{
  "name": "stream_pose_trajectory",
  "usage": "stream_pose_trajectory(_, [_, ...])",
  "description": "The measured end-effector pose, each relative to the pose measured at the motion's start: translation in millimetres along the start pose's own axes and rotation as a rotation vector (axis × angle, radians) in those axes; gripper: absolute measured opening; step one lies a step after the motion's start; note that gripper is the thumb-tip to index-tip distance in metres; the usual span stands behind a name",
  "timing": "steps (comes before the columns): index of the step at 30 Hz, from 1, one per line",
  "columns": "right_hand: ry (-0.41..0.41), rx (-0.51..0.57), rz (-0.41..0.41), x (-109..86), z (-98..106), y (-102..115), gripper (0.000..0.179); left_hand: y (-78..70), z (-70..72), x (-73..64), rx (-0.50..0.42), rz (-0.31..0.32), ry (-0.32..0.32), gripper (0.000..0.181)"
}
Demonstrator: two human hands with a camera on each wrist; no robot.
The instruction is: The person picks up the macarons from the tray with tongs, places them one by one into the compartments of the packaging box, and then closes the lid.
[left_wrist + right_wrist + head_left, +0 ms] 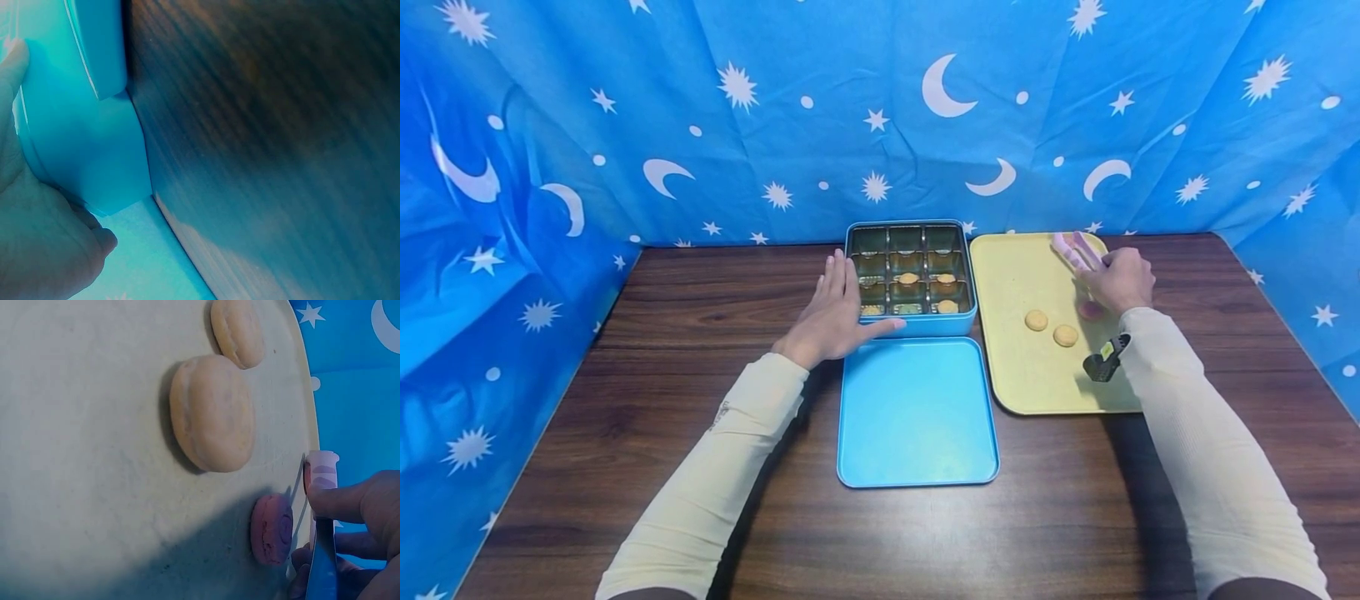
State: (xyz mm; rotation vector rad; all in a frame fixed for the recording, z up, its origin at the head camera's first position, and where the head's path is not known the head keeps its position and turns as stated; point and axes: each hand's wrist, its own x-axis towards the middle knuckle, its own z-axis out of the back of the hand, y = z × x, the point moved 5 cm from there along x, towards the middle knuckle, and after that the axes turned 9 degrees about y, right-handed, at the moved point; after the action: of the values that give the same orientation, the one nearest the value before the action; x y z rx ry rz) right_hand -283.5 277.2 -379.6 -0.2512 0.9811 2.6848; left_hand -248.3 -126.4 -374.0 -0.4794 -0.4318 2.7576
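Observation:
My left hand (831, 321) lies with straight fingers along the left side of a blue square tin (925, 325), its thumb spread across the tin's front. In the left wrist view, the thumb and palm are at the tin's blue wall (94, 156). Inside, a dark divided insert holds several tan rounds, such as one (947, 307) at the front right. Over the back right of a yellow tray (1015, 383), my right hand (1123, 279) grips pink tongs (1070, 252). Two beige macarons (1036, 320) and a pink macaron (272, 529) lie on the tray near it.
The tin's blue lid (917, 417) lies flat on the wooden table (760, 500), right in front of the tin. A blue curtain (850, 108) with moons and stars hangs behind the tin and tray. The tray stands close along the tin's right side.

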Motion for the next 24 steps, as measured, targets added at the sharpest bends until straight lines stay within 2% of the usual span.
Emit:
stream_pose_trajectory(4, [-0.009,-0.001,0.016,-1.5,1.9,-0.6,0.056,-0.5,0.1,-0.5,-0.002,0.000,0.001,0.126])
stream_pose_trajectory(12, [-0.032,-0.030,0.099,-7.5,6.9,3.6,0.053,-0.5,0.4,-0.8,-0.003,-0.001,-0.002,0.127])
stream_pose_trajectory(24, [-0.073,-0.021,0.232,-29.3,8.2,33.7,0.052,0.8,-0.5,-0.4,0.008,-0.007,-0.005,0.126])
